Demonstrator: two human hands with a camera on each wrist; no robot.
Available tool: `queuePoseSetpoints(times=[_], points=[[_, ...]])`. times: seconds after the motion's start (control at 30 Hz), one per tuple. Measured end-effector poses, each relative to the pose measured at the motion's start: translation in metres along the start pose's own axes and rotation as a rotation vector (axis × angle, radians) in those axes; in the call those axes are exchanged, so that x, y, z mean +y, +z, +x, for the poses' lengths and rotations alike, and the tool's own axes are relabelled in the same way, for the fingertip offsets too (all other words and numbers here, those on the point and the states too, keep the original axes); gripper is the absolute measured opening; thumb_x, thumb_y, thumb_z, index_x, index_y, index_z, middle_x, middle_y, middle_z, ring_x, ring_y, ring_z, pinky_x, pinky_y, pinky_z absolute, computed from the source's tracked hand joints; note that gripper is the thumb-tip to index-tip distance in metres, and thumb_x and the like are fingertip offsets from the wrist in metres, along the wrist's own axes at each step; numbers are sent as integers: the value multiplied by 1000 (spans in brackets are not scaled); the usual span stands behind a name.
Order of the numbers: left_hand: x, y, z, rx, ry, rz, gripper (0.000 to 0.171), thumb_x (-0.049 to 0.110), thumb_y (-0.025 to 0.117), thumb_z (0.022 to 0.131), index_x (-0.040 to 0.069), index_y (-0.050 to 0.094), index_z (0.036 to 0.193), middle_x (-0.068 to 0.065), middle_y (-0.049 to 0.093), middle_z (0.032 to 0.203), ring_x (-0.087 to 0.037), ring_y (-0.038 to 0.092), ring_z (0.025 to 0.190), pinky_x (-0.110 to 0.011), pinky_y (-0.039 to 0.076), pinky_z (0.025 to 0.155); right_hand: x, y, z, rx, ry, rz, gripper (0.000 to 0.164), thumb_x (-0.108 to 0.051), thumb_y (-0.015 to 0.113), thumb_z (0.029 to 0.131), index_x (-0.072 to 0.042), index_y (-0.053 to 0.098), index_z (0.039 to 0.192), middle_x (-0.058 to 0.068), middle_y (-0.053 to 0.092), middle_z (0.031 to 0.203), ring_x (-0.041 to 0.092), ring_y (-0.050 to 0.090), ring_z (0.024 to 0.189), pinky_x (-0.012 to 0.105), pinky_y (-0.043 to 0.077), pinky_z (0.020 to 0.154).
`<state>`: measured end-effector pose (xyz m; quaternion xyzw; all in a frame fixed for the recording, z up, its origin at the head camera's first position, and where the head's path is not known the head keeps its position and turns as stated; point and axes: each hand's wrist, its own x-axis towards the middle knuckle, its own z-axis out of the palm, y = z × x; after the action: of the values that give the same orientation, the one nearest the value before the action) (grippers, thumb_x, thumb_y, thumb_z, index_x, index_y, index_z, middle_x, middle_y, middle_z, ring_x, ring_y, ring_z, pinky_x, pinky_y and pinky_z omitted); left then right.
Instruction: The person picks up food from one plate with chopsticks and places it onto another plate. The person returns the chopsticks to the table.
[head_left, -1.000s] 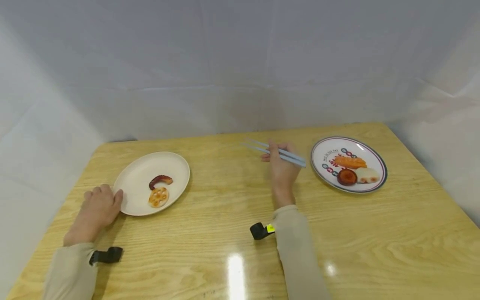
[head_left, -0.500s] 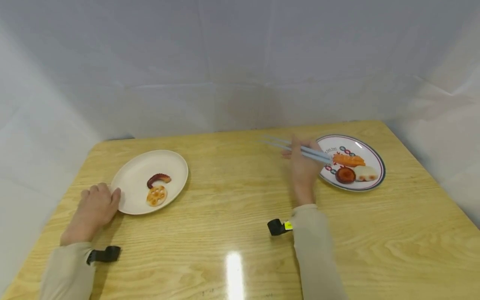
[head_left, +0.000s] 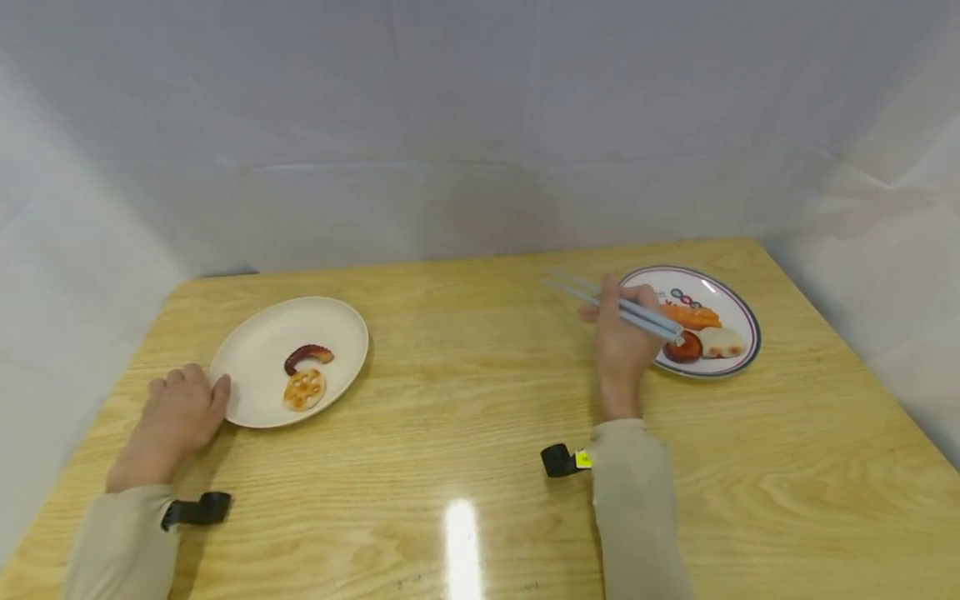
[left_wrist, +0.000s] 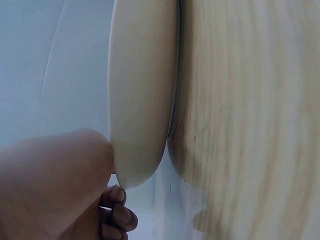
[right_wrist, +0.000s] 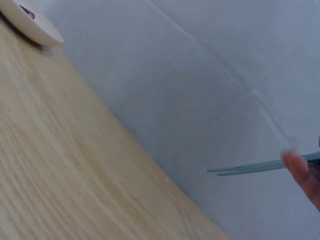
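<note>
My left hand (head_left: 176, 417) grips the near-left rim of a cream plate (head_left: 251, 354), thumb on the rim and fingertips curled at its edge in the left wrist view. On that plate lie a dark red curved tentacle piece (head_left: 306, 356) and a lotus root slice (head_left: 304, 390). My right hand (head_left: 626, 342) holds a pair of pale blue chopsticks (head_left: 645, 317), their tips pointing left above the table. It covers the left part of a white patterned plate (head_left: 742, 325), which bears an orange food piece (head_left: 693, 317), a round brown piece (head_left: 684, 348) and a white piece (head_left: 722, 342).
Both plates stand on a wooden table (head_left: 465, 400), wide apart. White sheeting (head_left: 465, 125) hangs along the back and sides. Each wrist carries a black camera mount (head_left: 558, 460).
My right hand has moved right with the chopsticks, from between the plates to over the patterned plate's left side. My left hand keeps its grip on the cream plate.
</note>
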<state>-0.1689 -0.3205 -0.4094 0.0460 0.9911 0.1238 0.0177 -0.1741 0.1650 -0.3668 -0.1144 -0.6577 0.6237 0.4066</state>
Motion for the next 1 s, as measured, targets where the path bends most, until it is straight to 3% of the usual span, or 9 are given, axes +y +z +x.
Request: queuePoseSetpoints(times=[0.13,0.27,0.37,0.5,0.67,0.8,1.0], points=[[0,2,1,7,9,1,49,22,28,104,-26,37,95,-46,39,90,-64,36,90,-65,28,80,-2,-7,2,20,-24,-13,31,-27,68,91,-4,56,75,11,68,71,11,65,54,21,44,43],[1,1,4,1,13,8,49,21,29,104,-26,37,94,-47,40,89,-64,37,90,-65,28,81,-4,-11,4,29,-29,-39,32,-28,68,91,-2,57,75,23,67,77,10,65,55,20,43,43],[1,2,5,-12,14,1,50,22,29,104,-26,38,95,-47,40,91,-64,37,91,-65,27,83,-5,-13,4,27,-27,-63,33,-30,68,91,-2,57,77,23,67,77,8,65,55,19,41,43],[0,3,7,-14,19,1,50,22,30,104,-27,39,96,-48,41,91,-65,38,92,-65,27,84,-4,-17,6,17,-16,-51,31,-26,68,92,-1,57,77,21,67,78,10,65,56,21,48,48],[-1,2,6,-13,19,5,51,23,29,104,-26,39,95,-48,41,91,-64,39,91,-65,28,83,-5,-31,16,17,-32,-96,28,-24,66,93,-4,56,77,12,68,70,8,65,54,20,48,49],[-3,3,3,-27,22,1,50,23,28,104,-25,39,94,-44,42,88,-60,41,88,-63,26,84,-7,-46,25,33,-95,-124,29,-23,66,93,-2,55,76,11,65,68,4,63,51,17,47,46],[-6,3,2,-21,21,6,49,23,27,104,-23,39,91,-43,42,85,-60,42,87,-63,25,83,-10,-70,33,71,-47,-247,29,-26,65,93,-7,54,74,-6,62,61,1,60,47,15,43,43]])
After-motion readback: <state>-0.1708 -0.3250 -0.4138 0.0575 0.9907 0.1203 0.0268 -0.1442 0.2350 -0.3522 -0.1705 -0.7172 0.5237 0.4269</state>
